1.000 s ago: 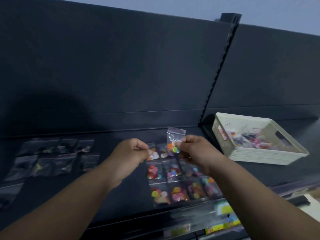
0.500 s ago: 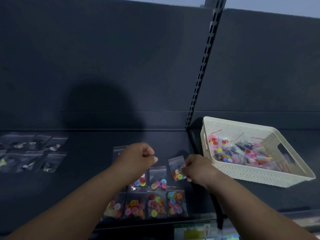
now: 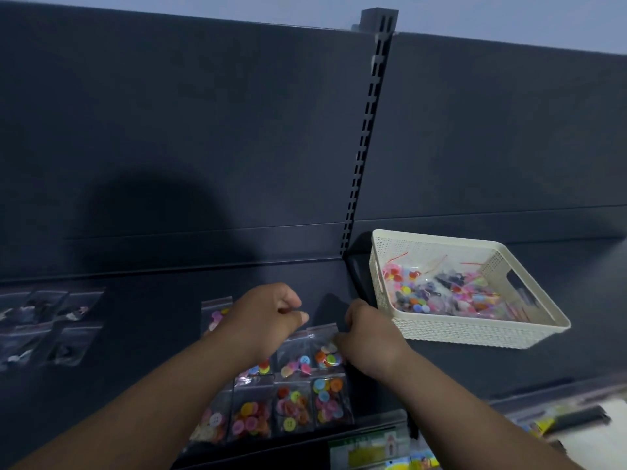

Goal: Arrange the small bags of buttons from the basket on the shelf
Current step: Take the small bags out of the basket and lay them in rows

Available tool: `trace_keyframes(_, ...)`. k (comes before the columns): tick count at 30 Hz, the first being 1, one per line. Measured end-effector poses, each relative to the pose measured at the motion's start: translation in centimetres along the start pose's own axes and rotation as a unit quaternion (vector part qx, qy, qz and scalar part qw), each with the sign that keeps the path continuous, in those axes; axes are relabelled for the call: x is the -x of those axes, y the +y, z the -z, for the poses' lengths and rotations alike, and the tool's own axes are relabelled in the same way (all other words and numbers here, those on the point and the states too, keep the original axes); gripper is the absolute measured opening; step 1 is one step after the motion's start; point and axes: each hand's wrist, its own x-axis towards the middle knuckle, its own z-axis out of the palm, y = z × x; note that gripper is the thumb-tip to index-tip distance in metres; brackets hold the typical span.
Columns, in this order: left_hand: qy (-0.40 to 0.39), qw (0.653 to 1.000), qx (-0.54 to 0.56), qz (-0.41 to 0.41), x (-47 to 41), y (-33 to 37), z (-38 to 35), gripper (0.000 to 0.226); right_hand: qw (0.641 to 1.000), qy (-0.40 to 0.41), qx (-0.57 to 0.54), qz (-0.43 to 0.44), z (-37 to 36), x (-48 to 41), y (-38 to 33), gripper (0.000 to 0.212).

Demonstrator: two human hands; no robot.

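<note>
while the dark little bags (image 3: 51, 327) at the far left of the shelf (image 3: 152, 334) lie as they did, the work is all in the middle. the left hand (image 3: 268, 317) hovers just above the coloured rows, its grip curled into a loose fist, thumb against forefinger, with nothing in it that i can see; a second ago it helped hold a bag up in the air, and it has since let go. under and right of it the laid-out bags of buttons (image 3: 291, 408) sit flat in tidy rows near the shelf's front edge. the newest bag (image 3: 325, 354), orange, yellow and green buttons inside, now lies at the right end of the second row, touching its neighbour; a moment back it was raised between both hands. the right hand (image 3: 369, 337) is at that bag's top right corner, knuckles towards me, fingers tucked out of sight, so i cannot tell whether its grip pinches the plastic or only rests against it. to my eye this bag is as good as placed and wants only releasing. further right the white basket (image 3: 475, 330) stands on the shelf, apart from the rows, with plenty of button bags (image 3: 437, 293) heaped in it, so the task looks far from finished.
</note>
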Motion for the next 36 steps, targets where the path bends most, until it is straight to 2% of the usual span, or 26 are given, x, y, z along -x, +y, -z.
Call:
trace_keyframes(5, -0.006, 0.999, -0.005, -0.039, -0.6, 2.7, -1.8, 0.013, 0.995, 0.066, -0.017, 0.079, 2.8, 2.4, 0.0, 0.017)
trace_keyframes(10, -0.010, 0.996, -0.024, -0.081, -2.0, 7.0, -4.7, 0.017, 0.992, 0.110, -0.026, 0.058, 7.6, 1.5, 4.2, 0.012)
trace_keyframes(13, -0.008, 0.994, -0.035, -0.108, -3.3, 9.5, -6.9, 0.018, 0.993, 0.112, -0.019, 0.038, 10.4, -0.1, 7.8, 0.022)
trace_keyframes(18, -0.041, 0.993, -0.057, -0.093, -6.3, 12.8, -11.0, 0.029, 0.998, 0.042, 0.048, 0.016, 13.4, -4.1, 13.6, 0.038)
trace_keyframes(22, -0.090, 0.986, -0.129, -0.060, -9.2, 14.0, -14.2, 0.041, 0.985, -0.102, 0.135, 0.030, 14.2, -6.6, 16.3, 0.066)
trace_keyframes(23, -0.112, 0.980, -0.155, -0.048, -9.8, 14.1, -14.9, 0.046, 0.974, -0.133, 0.179, 0.049, 14.2, -6.9, 16.7, 0.066)
trace_keyframes(25, -0.158, 0.967, -0.197, -0.027, -10.7, 14.1, -16.1, 0.050, 0.959, -0.153, 0.219, 0.094, 13.9, -7.6, 17.3, 0.051)
trace_keyframes(27, -0.182, 0.950, -0.252, -0.038, -11.3, 14.2, -17.2, 0.046, 0.962, -0.150, 0.197, 0.117, 13.4, -8.2, 18.0, 0.037)
trace_keyframes(29, -0.171, 0.936, -0.301, -0.060, -12.1, 13.8, -18.4, 0.043, 0.967, -0.141, 0.166, 0.135, 13.1, -9.0, 18.5, 0.027)
trace_keyframes(31, -0.148, 0.936, -0.309, -0.077, -12.5, 13.5, -19.2, 0.024, 0.972, -0.139, 0.120, 0.144, 13.4, -9.7, 18.9, 0.014)
trace_keyframes(33, -0.133, 0.945, -0.285, -0.090, -12.8, 13.3, -19.8, 0.007, 0.979, -0.136, 0.058, 0.139, 13.8, -10.2, 19.2, 0.021)
trace_keyframes(36, -0.107, 0.963, -0.227, -0.093, -13.2, 13.6, -19.9, 0.009, 0.981, -0.143, -0.064, 0.113, 14.8, -10.5, 19.6, 0.026)
